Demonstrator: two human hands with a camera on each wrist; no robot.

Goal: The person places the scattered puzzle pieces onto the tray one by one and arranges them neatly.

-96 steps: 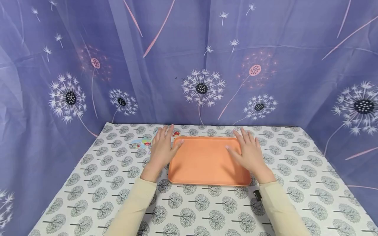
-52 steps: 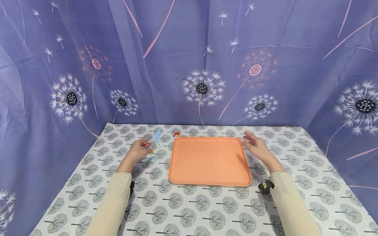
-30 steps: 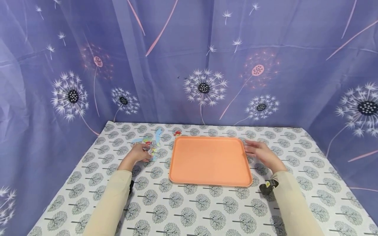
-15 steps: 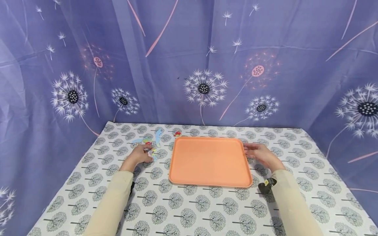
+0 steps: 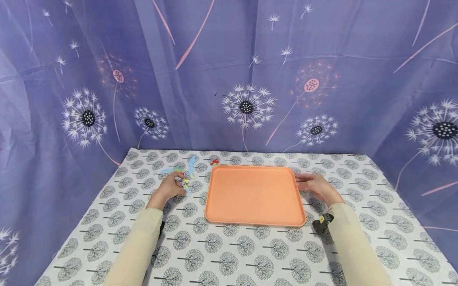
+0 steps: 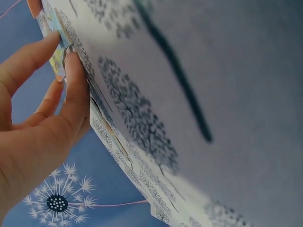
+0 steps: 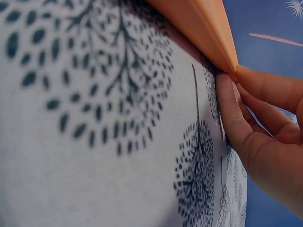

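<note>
Since both hands have left their earlier hover over the tray, the work seems to have passed from waiting to handling. Farthest left on the counter, a flat blue piece with some green and red beside it lies partly behind the left hand; I cannot tell whether that is one piece or several. The left hand has come down here within the last few seconds, and its fingers pinch a small multicoloured piece, thumb on the near side and forefinger on the far side. Whether that piece has left the counter I cannot tell. Just beyond it a long pale-blue piece lies flat, and further right a small red piece sits near the tray's far left corner. The tray, with nothing in it, has not visibly moved. At its right edge the right hand has settled from above, its fingers outstretched and touching the rim, with no curl round it showing. I judge this a steadying touch, leaving the left hand to do the picking.
</note>
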